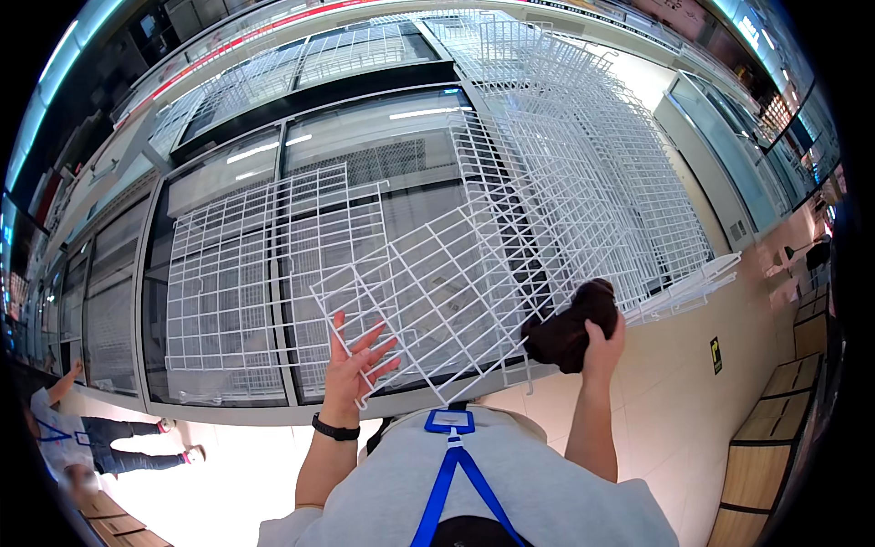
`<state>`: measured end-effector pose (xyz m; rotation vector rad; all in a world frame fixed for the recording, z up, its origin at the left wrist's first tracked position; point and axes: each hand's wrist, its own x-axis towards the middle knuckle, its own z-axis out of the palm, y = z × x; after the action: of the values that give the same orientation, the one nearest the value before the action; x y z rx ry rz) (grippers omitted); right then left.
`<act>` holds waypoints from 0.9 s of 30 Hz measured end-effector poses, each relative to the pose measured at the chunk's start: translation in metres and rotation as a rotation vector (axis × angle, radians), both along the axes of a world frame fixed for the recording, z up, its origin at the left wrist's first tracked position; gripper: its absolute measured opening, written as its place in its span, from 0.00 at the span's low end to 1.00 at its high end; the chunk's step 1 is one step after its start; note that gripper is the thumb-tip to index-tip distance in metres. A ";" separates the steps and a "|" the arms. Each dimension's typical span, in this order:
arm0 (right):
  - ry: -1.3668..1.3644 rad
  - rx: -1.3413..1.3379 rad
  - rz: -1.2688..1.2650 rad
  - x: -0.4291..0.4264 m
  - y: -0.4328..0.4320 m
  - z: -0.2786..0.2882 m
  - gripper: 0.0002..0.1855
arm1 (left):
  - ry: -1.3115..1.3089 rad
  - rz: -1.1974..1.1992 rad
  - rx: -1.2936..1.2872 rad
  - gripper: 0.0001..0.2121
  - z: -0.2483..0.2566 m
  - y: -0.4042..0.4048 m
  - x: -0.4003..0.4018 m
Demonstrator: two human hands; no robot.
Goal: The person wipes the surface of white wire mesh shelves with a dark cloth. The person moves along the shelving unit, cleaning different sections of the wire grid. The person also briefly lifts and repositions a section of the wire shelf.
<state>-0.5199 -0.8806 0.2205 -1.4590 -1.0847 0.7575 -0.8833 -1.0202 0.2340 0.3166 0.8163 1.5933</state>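
Observation:
My left hand (pixel 362 366) is at the near left corner of a white wire grid panel (pixel 448 301), fingers spread, some behind the wires; whether it grips them is unclear. My right hand (pixel 605 342) holds a bunched dark brown cloth (pixel 574 331) against the panel's right side. The panel lies slanted over a glass-topped display freezer (pixel 437 390). Further white wire grids (pixel 225 294) rest flat on the glass to the left. A dense pile of white wire racks (pixel 601 184) covers the right part of the freezer.
Another glass-sided cabinet (pixel 718 150) stands at the far right. Wood-fronted boxes (pixel 759 472) line the floor at the lower right. At the lower left, another person (pixel 68 437) stands beside the freezer, one hand at its edge. More racks lie on the freezer's far section.

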 end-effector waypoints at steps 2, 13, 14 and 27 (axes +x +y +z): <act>0.054 0.084 0.030 0.003 -0.010 0.025 0.27 | 0.001 -0.008 -0.026 0.38 0.001 -0.001 0.000; -0.476 0.394 0.856 -0.171 -0.025 0.091 0.32 | 0.049 -0.006 -0.107 0.36 -0.003 -0.007 0.043; -0.512 0.463 0.892 -0.188 -0.034 0.089 0.30 | 0.082 0.034 -0.117 0.34 -0.004 -0.007 0.049; -0.675 0.490 0.796 -0.187 0.035 0.001 0.11 | 0.507 0.227 -0.372 0.17 0.004 0.009 0.059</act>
<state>-0.7065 -0.8452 0.2217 -0.8298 -2.2585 0.4516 -0.8245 -1.0117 0.2381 0.3723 1.5622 1.5466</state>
